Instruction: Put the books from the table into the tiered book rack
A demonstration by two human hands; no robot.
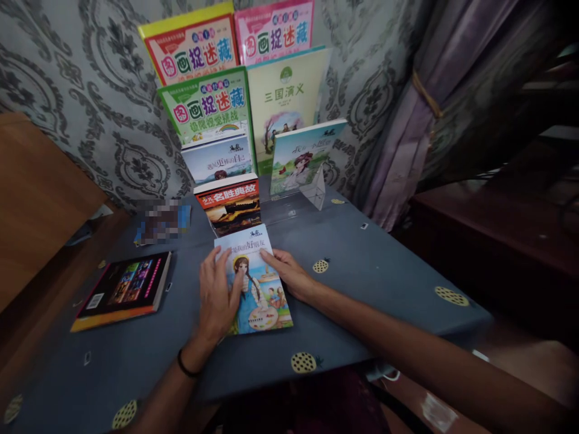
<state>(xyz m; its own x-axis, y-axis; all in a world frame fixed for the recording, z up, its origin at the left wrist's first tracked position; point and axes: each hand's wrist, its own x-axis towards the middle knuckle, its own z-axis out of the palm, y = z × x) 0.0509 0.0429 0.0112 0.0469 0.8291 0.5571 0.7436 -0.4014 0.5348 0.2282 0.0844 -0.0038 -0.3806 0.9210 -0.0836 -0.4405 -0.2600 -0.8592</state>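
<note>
A paperback book (269,286) with a girl in a yellow hat on its cover lies face up, tilted, between my hands. My left hand (218,295) grips its left side, with the thumb over the cover. At the upper right edge, my right hand (289,271) pinches the book, thumb on the front and the other fingers partly hidden. Just behind it stands a red and black book (233,205). Further back, a pale blue book (221,160) and a green-bordered book (205,111) stand in the same column.
A clear stand (315,190) supports a green-covered book (307,157) at the right. Behind it rises a taller cream book (287,96). A black book (129,283) lies flat at the left, near a pixelated item (163,222). The blue tablecloth (353,289) ends at the front edge.
</note>
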